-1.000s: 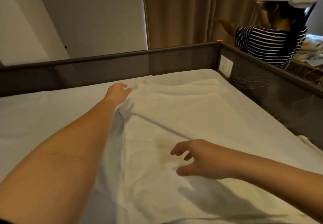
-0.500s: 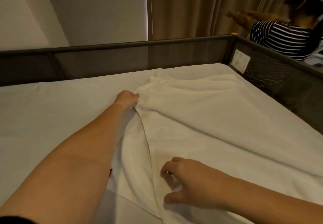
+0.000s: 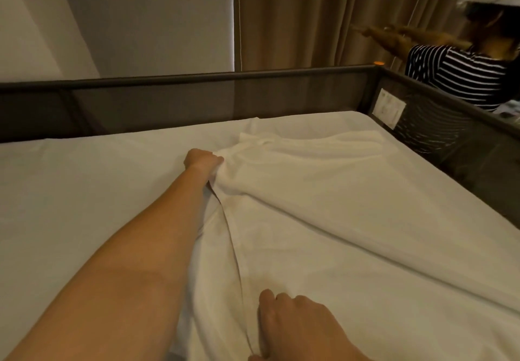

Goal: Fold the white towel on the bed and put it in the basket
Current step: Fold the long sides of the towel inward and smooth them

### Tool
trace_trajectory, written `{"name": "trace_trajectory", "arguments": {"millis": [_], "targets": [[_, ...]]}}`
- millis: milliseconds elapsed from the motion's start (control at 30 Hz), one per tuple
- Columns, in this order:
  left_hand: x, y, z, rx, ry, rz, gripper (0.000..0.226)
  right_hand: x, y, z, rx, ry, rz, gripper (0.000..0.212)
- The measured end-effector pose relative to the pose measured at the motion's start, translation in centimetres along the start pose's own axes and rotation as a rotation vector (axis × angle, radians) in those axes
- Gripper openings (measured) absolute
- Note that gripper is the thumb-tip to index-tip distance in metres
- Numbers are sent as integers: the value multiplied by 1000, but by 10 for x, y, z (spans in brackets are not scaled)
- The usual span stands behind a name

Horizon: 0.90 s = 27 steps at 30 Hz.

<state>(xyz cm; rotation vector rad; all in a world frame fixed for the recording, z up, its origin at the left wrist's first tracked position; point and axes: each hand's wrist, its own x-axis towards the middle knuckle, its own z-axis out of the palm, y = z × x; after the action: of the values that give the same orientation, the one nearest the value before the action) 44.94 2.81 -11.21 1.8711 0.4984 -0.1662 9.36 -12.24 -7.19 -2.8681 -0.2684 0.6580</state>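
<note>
Since a moment ago, the left hand (image 3: 203, 161) has closed from open fingers into a fist bunching the far edge of the rumpled white cloth towel (image 3: 323, 206). Nearer the body, the right hand (image 3: 292, 324) has come down onto the towel's near edge; whether it grips is unclear. Both rest on the white-sheeted bed (image 3: 84, 191), dark mesh rail (image 3: 197, 99) beyond.

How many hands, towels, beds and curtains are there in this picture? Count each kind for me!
Hands on the towel: 2, the left hand and the right hand
White towel: 1
Bed: 1
Brown curtain: 1
Total: 5
</note>
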Motion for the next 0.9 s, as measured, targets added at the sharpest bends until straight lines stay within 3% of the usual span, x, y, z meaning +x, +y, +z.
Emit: {"name": "trace_trajectory", "arguments": {"millis": [233,333,433,500,667,900], "targets": [[-15,36,-4,13,101,280,40,0,-8,-11,-16,-38,-48,14],[-18,56,0,3,76,343,37,2,-7,-13,-55,-43,-86,27],[-18,72,6,-20,32,396,37,5,-7,-14,-29,-34,-98,7],[-16,76,7,-23,26,419,37,6,-7,-16,-2,-12,-97,8],[-9,72,5,-29,42,433,36,11,-6,-18,127,84,-97,11],[0,64,-8,-66,55,427,38,25,-21,-8,503,142,-135,18]]}}
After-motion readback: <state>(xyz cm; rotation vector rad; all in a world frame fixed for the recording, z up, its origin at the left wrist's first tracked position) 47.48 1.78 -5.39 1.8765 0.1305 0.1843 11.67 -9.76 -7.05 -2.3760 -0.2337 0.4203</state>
